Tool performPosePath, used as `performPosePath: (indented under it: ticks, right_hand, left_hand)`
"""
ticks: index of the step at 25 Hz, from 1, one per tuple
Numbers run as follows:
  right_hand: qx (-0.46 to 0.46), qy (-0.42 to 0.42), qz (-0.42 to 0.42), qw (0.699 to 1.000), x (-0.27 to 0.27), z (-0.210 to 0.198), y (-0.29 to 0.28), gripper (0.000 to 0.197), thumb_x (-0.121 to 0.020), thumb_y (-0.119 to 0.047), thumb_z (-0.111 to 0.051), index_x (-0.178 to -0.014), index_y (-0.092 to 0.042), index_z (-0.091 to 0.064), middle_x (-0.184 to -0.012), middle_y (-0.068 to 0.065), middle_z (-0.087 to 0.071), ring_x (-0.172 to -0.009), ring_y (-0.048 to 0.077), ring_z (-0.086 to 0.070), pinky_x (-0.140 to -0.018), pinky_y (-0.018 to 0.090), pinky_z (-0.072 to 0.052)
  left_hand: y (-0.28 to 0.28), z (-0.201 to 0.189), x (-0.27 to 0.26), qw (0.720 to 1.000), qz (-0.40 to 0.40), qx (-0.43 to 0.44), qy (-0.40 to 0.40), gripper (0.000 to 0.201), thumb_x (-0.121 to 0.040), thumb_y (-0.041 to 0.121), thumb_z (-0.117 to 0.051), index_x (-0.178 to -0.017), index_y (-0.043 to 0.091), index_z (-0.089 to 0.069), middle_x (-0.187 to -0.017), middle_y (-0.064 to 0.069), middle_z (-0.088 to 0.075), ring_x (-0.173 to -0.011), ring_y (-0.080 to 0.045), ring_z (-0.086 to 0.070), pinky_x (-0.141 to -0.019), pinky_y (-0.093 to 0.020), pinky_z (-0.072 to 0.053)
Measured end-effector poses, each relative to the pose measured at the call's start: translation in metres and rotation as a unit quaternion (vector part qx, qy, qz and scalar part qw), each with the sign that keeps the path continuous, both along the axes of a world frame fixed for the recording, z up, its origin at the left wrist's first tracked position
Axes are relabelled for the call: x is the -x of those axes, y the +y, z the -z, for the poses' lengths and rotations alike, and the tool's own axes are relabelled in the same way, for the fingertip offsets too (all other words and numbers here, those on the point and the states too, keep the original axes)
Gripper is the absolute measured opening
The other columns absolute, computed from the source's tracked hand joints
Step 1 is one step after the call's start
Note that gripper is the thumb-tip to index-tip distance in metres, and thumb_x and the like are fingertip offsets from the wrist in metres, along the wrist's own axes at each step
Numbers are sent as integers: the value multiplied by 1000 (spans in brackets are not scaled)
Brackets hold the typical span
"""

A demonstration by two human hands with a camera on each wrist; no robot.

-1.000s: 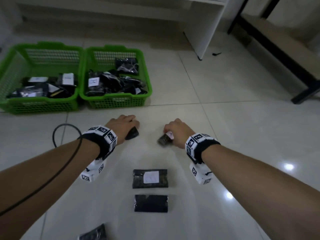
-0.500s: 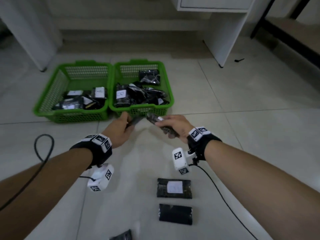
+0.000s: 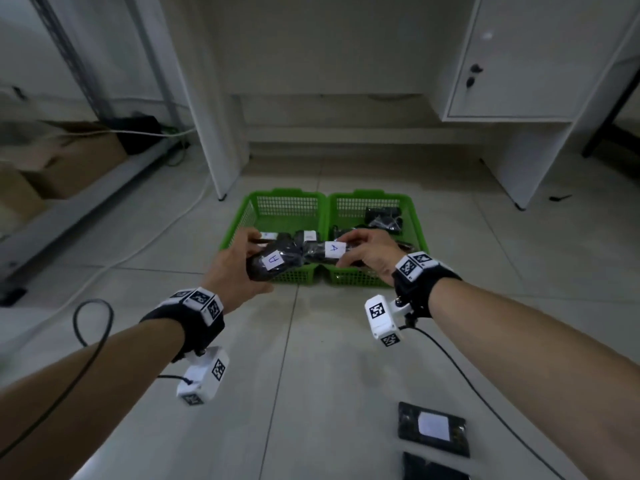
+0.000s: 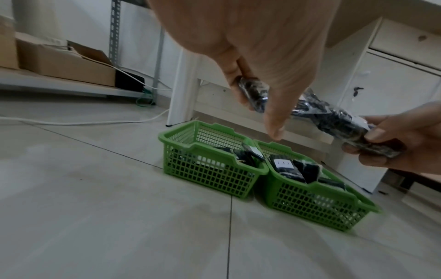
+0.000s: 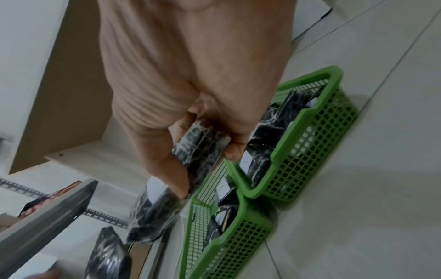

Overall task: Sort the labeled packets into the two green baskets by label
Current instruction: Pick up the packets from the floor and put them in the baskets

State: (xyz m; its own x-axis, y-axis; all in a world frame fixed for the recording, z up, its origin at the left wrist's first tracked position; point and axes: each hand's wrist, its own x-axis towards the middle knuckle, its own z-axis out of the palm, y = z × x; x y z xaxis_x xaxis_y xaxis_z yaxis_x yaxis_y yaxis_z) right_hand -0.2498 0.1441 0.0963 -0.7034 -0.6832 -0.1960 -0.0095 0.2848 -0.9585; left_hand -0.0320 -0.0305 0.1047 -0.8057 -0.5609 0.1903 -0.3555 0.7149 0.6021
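My left hand (image 3: 254, 259) grips a black packet (image 3: 277, 263) whose white label carries a blue letter I cannot read for sure. To its right, my right hand (image 3: 349, 252) grips a second black packet (image 3: 323, 252) with a label that reads A. Both packets hang side by side just above the near rims of two green baskets, the left basket (image 3: 287, 194) and the right basket (image 3: 370, 195), which hold several black packets. The left wrist view shows the left hand's packet (image 4: 253, 94) and the other packet (image 4: 339, 124). The right wrist view shows the right hand's packet (image 5: 200, 151).
Two more black packets lie on the tiled floor at lower right, a labeled one (image 3: 433, 427) and a plain-side one (image 3: 434, 471). A white desk with a cabinet (image 3: 512, 64) stands behind the baskets. Cardboard boxes (image 3: 69, 157) and a white cable (image 3: 156, 233) are at left.
Both hands have lifted their packets off the floor and carried them forward over the baskets' near edge, labels now facing up. The head view has tilted up.
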Motion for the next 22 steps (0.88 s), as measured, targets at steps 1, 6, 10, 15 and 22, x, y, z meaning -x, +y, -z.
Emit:
performPosePath:
  ticks: [1,6,10,15,22]
  right_hand:
    - [-1,12,-2,1000,-6,-4,-7,52,-54,19,-82,-100,-5,-76,-97,12,-77,-93,29,-73,-79,34,-62]
    - [-7,68,24,997,-25,-2,-37,38,-68,12,-75,-101,-8,-74,-95,6,-73,-83,18,-69,-72,25,-59]
    - [-181,314,-7,932,-23,22,-50,19,-77,-38,-75,-79,-20,-69,-74,-6,-68,-75,15,-66,-67,26,-55]
    - [-154,477,-43,864,-20,61,-95,24,-95,-33,-61,-111,-15,-57,-94,9,-67,-98,29,-55,-80,39,-50]
    - [-133,488,-54,861,-18,107,-148,21,-95,-23,-66,-104,-5,-72,-115,8,-62,-111,28,-51,-86,41,-50]
  left_hand:
    - [-5,-2,-3,1000,-12,5,8,85,-56,17,-93,-124,24,-43,-106,11,-65,-88,-12,-62,-80,-26,-46]
    - [-31,4,-9,993,-43,103,33,64,-61,26,-91,-117,16,-64,-110,-3,-62,-88,-23,-62,-83,-39,-53]
    - [-53,28,6,990,-121,73,-12,56,-72,25,-84,-119,13,-57,-111,-12,-52,-87,-30,-58,-79,-38,-48]
    - [-83,64,35,992,-122,33,1,29,-79,21,-78,-96,11,-57,-104,-11,-48,-78,-22,-46,-77,-28,-38]
    - [-123,116,49,986,-151,47,49,18,-82,14,-75,-94,10,-62,-104,-8,-54,-79,-18,-50,-78,-17,-34]
